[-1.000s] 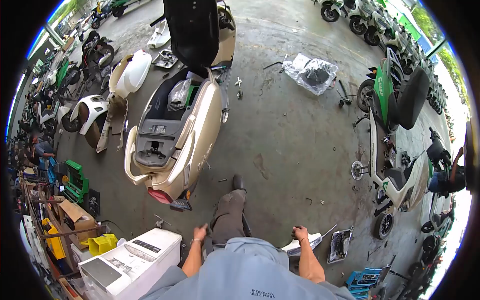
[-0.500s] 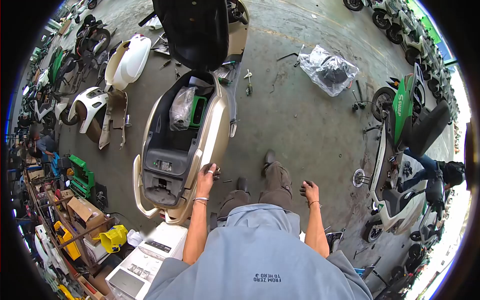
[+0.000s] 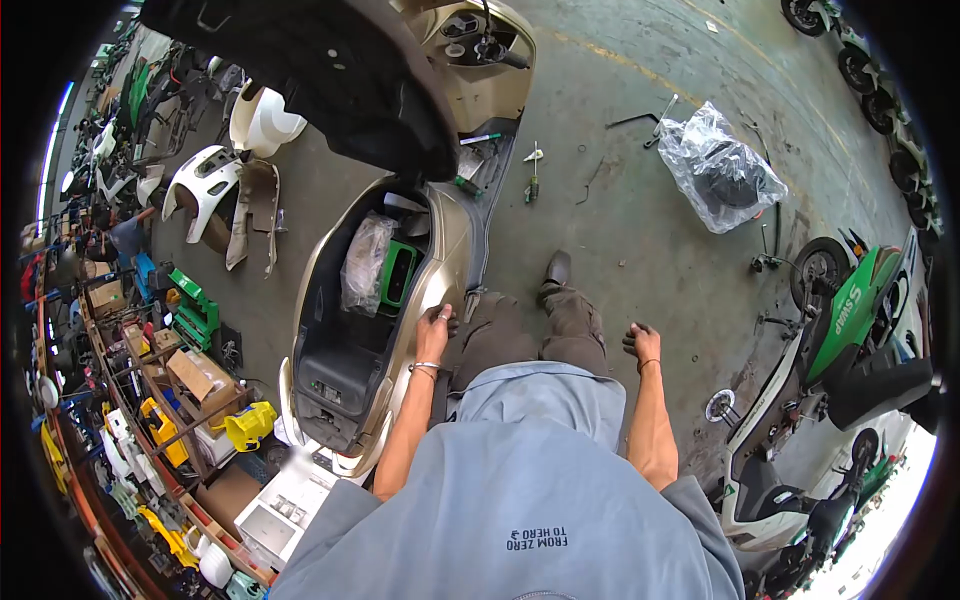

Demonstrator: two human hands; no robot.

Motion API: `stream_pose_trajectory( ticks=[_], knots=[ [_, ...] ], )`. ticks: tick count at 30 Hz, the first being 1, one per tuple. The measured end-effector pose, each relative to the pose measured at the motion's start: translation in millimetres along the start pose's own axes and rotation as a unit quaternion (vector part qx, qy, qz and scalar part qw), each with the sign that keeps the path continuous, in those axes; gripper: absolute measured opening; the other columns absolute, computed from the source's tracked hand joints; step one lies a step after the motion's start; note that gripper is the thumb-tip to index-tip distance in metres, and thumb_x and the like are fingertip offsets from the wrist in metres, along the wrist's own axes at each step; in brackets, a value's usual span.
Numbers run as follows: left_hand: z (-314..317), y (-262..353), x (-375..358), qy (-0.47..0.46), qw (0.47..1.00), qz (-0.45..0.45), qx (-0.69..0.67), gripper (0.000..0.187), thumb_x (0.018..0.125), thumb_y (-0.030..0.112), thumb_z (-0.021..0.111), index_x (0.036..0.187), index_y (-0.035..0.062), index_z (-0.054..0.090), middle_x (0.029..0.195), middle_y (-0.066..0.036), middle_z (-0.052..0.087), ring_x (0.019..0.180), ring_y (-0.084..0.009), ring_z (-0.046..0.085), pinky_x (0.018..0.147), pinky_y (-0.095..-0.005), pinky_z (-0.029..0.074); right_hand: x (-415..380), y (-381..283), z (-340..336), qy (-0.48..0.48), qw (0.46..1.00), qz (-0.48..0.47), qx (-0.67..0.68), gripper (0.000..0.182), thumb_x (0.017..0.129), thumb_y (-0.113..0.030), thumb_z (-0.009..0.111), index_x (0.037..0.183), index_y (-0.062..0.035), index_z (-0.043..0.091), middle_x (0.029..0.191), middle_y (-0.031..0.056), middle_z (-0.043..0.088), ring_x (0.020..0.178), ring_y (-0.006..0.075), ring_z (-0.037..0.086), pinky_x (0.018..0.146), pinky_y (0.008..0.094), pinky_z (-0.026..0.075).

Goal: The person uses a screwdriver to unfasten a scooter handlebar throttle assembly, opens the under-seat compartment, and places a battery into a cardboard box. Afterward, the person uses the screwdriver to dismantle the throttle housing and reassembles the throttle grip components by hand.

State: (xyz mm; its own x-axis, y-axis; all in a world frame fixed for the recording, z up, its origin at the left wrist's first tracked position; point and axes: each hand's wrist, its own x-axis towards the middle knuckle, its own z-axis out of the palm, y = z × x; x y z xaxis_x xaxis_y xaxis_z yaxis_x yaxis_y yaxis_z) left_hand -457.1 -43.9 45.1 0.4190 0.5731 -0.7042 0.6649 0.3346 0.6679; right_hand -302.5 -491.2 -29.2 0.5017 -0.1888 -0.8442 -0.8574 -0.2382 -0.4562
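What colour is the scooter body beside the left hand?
The glossy, curved scooter body is gold, best seen in the head view.

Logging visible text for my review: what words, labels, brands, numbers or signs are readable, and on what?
"FROM ZERO TO HERO", upside down: blue-grey shirt.
"SWAP", beside a larger S-shaped mark: green scooter panel.
Too small to read: the label inside the gold scooter.
No readable numbers.

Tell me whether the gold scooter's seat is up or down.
Up: the seat is raised off the storage compartment, which lies uncovered with a plastic-wrapped item visible inside.
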Motion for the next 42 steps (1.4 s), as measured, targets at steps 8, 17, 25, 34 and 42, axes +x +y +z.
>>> stream_pose_trajectory(
  ticks=[8,17,25,34,42],
  knots=[
    [74,149,71,-0.051,0.992,0.102,0.045,0.036,0.096,0.026,0.068,0.116,-0.0038,0.065,0.097,-0.01,0.071,0.082,-0.0161,0.068,0.073,-0.0283,0.054,57,-213,55,-0.044,0.987,-0.15,-0.044,0.041,0.094,-0.028,0.067,0.124,-0.0007,0.063,0.102,0.0111,0.07,0.079,0.0179,0.068,0.067,0.0299,0.055],
    [134,324,102,-0.143,0.959,0.237,0.055,0.043,0.098,0.027,0.066,0.126,-0.0048,0.057,0.11,-0.013,0.068,0.1,-0.0164,0.065,0.087,-0.0285,0.05,22,-463,260,-0.07,0.783,-0.563,-0.255,0.074,0.082,-0.027,0.077,0.145,-0.0099,0.042,0.146,0.0153,0.048,0.129,0.0331,0.052,0.104,0.0434,0.047],
    [150,376,85,-0.108,0.959,0.263,0.003,0.051,0.1,0.023,0.063,0.14,-0.0039,0.044,0.126,-0.014,0.059,0.115,-0.0172,0.057,0.099,-0.0294,0.046,64,-508,347,-0.1,0.705,-0.564,-0.417,0.072,0.078,-0.022,0.076,0.142,-0.0119,0.044,0.137,0.0147,0.055,0.131,0.0354,0.049,0.107,0.0468,0.044],
    [170,386,72,0.028,0.948,0.312,0.062,0.058,0.108,0.043,0.04,0.143,-0.0024,0.043,0.133,-0.012,0.056,0.119,-0.0189,0.055,0.103,-0.0311,0.042,-60,-470,212,-0.436,0.819,-0.337,-0.159,0.056,0.091,-0.037,0.073,0.125,0.0052,0.058,0.099,0.0167,0.069,0.09,0.0226,0.066,0.081,0.0353,0.052],
    [206,463,25,-0.238,0.888,0.151,-0.364,0.081,0.095,0.069,0.046,0.146,0.0063,0.038,0.13,-0.018,0.058,0.106,-0.0282,0.066,0.088,-0.0426,0.058,-148,-522,151,-0.479,0.838,-0.244,-0.088,0.057,0.097,-0.039,0.065,0.129,0.0073,0.055,0.08,0.0075,0.064,0.066,0.0115,0.058,0.058,0.0298,0.048]
  ],
)
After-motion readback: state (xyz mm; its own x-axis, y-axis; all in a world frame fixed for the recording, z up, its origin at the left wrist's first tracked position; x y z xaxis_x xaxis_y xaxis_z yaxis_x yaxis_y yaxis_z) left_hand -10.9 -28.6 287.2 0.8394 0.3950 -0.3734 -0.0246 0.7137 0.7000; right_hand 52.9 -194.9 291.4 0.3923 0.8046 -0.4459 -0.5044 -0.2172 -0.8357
